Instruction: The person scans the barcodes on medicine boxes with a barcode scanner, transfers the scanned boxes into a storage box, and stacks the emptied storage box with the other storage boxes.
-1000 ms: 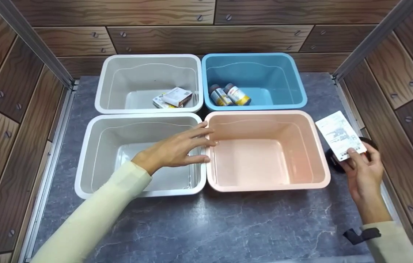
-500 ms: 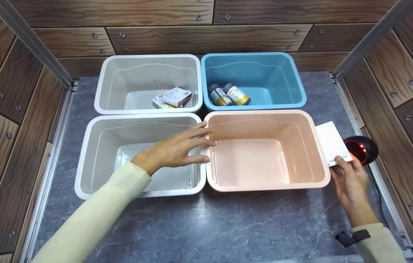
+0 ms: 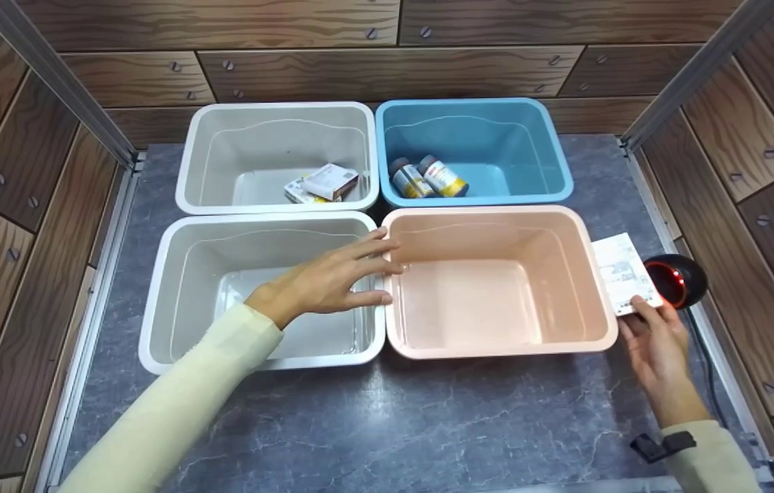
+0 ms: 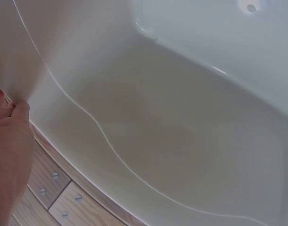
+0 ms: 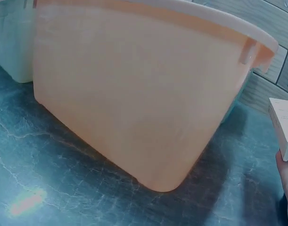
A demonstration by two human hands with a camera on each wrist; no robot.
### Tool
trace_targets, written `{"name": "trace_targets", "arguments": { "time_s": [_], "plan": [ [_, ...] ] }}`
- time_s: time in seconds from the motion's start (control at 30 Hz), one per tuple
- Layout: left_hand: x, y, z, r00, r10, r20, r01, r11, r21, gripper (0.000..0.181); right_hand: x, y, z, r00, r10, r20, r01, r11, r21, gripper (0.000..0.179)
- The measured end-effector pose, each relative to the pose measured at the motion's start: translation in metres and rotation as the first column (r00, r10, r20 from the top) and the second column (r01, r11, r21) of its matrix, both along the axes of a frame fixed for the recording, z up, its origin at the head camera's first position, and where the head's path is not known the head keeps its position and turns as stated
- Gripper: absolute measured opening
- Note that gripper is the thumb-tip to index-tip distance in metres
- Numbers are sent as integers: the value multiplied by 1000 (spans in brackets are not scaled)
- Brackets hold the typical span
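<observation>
My right hand (image 3: pixel 661 356) pinches a flat white box (image 3: pixel 623 270) with printing on it, thumb on the upper face, just outside the right rim of the pink bin (image 3: pixel 585 274). Right beside it stands a black barcode scanner (image 3: pixel 695 277), its round opening glowing red. In the right wrist view the box (image 5: pixel 284 123) shows a printed side face at the right edge. With fingers spread, my left hand (image 3: pixel 329 277) lies over the near grey bin (image 3: pixel 264 361), its fingertips at the rims where this bin meets the pink one.
The far grey bin (image 3: pixel 222 157) holds small boxes (image 3: pixel 325 183). Two bottles (image 3: pixel 442 177) lie in the blue bin (image 3: pixel 517 150). A cable (image 3: pixel 705 363) runs from the scanner along the right edge. Wood-patterned walls (image 3: pixel 387 75) enclose the dark marbled table (image 3: pixel 428 424).
My right hand has brought the box left and lower, from over the scanner to beside the pink bin, uncovering the scanner's red light. The box has since tilted slightly. My left hand stays put.
</observation>
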State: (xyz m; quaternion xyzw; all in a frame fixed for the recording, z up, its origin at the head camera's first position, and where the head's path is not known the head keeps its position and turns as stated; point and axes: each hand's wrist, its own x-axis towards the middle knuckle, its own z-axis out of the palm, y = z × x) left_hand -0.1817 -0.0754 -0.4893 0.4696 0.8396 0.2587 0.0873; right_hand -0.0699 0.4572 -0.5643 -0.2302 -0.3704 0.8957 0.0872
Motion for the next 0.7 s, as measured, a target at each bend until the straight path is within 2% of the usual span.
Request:
{"name": "trace_targets", "arguments": {
  "time_s": [0.3, 0.5, 0.7],
  "plan": [
    [-1, -1, 0, 1000, 2, 1, -2, 1000, -13, 54, -21, 5, 28, 996, -13, -85, 16, 999, 33, 24],
    [-2, 0, 0, 1000, -8, -1, 8, 1000, 5, 52, -39, 4, 56, 989, 53, -136, -38, 993, 112, 27],
    [-1, 0, 0, 1000, 2, 5, -2, 1000, -20, 54, -68, -8, 89, 982, 108, -154, -81, 982, 170, 35]
  ]
}}
